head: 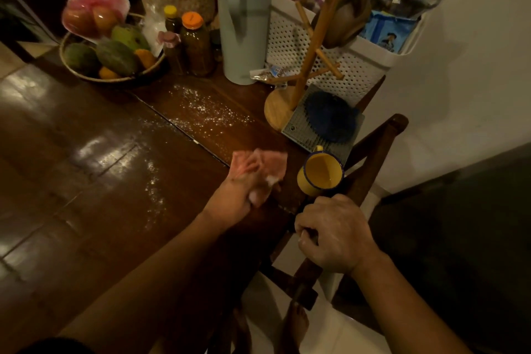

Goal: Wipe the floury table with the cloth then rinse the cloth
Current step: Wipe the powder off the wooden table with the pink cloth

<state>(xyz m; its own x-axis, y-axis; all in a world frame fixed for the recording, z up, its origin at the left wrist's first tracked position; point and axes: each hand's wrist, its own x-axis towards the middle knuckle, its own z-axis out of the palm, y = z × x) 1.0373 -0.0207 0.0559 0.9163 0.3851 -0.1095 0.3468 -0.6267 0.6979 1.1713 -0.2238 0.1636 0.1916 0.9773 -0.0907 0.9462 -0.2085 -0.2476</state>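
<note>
My left hand [244, 195] presses a pink cloth [258, 162] flat on the dark wooden table [86, 152], near its right edge. White flour [205, 112] is scattered beyond the cloth, and a thinner trail of flour [153, 190] lies to the left of my forearm. My right hand [334, 234] is closed around the top of a dark wooden chair back [373, 158] beside the table, just below a yellow enamel mug [320, 172].
A wooden mug tree [310, 46], a grey mat with a blue cloth [330, 116], a tall pale-green jug [244, 14], brown bottles [195, 43], a fruit basket [112, 57] and a white perforated crate [344, 66] crowd the far side. My bare feet [293, 325] stand on pale floor.
</note>
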